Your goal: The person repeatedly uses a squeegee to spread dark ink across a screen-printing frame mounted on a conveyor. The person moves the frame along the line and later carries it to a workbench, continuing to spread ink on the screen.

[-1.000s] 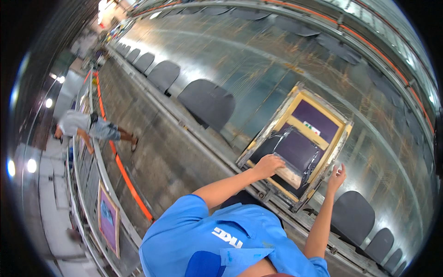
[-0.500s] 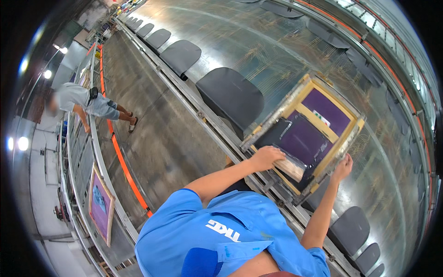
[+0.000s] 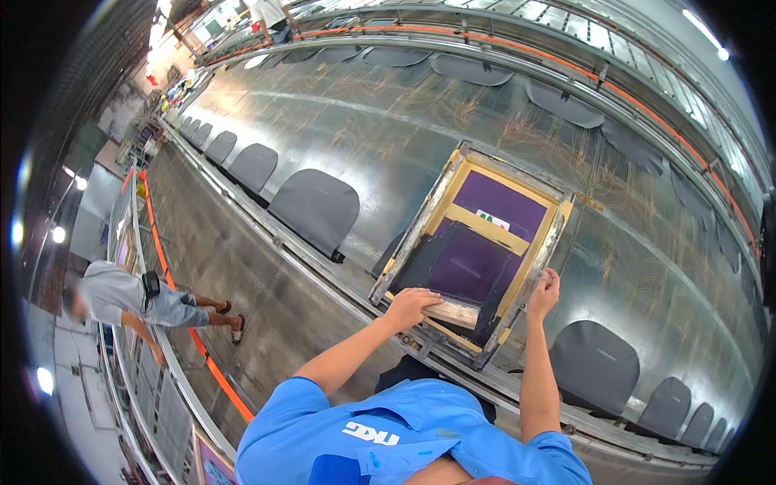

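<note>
A screen-printing frame [image 3: 517,171] with a pale, taped inner border and purple mesh [image 3: 499,196] lies over the long table in front of me. My left hand [image 3: 412,307] is closed over the left end of a wooden-handled squeegee [image 3: 453,313], which rests inside the frame at its near end. Dark ink or coating covers the mesh around a purple square beyond the squeegee. My right hand [image 3: 543,296] grips the frame's right side with bent fingers. The squeegee's blade edge is hidden.
Dark grey rounded panels [image 3: 315,212] line both long edges of the metal-topped table [image 3: 388,145]. A metal rail [image 3: 323,283] runs along its near edge. Left across the aisle, a person in grey [image 3: 113,295] stands by another table, near an orange strip [image 3: 218,376]. Another person [image 3: 271,16] is far off.
My view has turned, so the table, frame and person in grey appear shifted. My left hand stays on the squeegee at the frame's near end, and my right hand stays on its right side.
</note>
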Demonstrator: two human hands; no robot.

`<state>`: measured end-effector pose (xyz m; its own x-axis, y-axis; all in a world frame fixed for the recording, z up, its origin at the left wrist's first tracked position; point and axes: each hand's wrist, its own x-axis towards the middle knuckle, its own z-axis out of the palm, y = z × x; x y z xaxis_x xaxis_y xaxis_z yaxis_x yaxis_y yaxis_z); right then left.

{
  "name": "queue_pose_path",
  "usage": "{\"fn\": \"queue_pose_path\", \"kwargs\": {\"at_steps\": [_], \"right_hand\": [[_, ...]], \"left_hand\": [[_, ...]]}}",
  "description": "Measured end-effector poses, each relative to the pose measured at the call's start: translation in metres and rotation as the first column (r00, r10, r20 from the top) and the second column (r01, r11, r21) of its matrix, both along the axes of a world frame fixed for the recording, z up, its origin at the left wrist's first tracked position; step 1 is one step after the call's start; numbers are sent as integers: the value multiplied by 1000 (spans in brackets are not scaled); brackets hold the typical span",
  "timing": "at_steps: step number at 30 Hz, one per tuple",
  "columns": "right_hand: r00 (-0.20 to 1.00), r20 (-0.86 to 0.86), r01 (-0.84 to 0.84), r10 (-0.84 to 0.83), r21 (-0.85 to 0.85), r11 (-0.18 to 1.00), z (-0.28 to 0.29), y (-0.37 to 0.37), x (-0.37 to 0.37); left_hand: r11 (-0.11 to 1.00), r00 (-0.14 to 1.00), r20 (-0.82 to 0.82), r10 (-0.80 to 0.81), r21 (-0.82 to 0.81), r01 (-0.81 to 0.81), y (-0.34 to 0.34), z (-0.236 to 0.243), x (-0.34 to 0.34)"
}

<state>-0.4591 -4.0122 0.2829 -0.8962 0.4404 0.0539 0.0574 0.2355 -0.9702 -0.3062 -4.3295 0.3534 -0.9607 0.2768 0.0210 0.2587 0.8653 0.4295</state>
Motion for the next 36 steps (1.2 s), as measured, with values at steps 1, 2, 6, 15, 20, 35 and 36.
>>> {"fn": "queue_pose_path", "kwargs": {"at_steps": [1, 2, 6, 15, 20, 35, 36], "right_hand": [[999, -39, 27, -26, 30, 999, -2, -1, 0], [999, -44, 21, -19, 43, 999, -4, -1, 0], [1000, 29, 2, -4, 85, 996, -15, -5, -5], [992, 120, 13, -30, 133, 991, -21, -5, -11], [972, 226, -105, 67, 159, 982, -12, 8, -6], [836, 288, -530, 468, 645, 550, 66, -82, 9], [843, 255, -513, 473, 647, 564, 60, -84, 27]], "left_hand": [[1000, 1000, -26, -3, 8, 3, -1, -3, -1], [1000, 1000, -31, -1, 6, 1, -2, -5, -1], [998, 990, -125, 62, 27, -59, -11, -8, 0], [997, 994, -83, -67, -30, 65, -25, -1, 33], [991, 986, -139, -88, -116, 72, -16, -9, 18], [988, 985, -141, -103, 97, 117, 0, 4, -176], [992, 983, -158, -95, 63, 106, -2, -2, -156]]}}
